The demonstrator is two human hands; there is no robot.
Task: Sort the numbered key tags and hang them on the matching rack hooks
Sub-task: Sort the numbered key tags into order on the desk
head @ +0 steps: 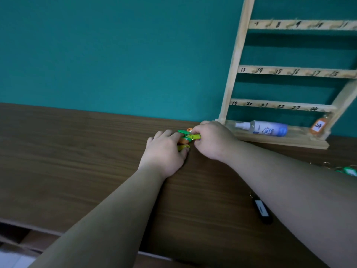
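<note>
A small pile of green, yellow and orange key tags point(186, 139) lies on the brown table near the back wall. My left hand point(164, 151) rests over the pile's left side, fingers on the tags. My right hand point(211, 141) closes on the pile from the right, pinching a yellow-green tag. The wooden rack point(237, 60) with numbered hook rails stands at the right against the wall. An orange tag marked 24 point(318, 126) hangs from its lowest rail. Most of the pile is hidden under my fingers.
A white spray bottle point(262, 128) lies on the rack's base. A black tag point(262, 209) sits on the table under my right forearm. More green tags with rings point(347, 171) lie at the right edge. The table's front edge runs along the lower left.
</note>
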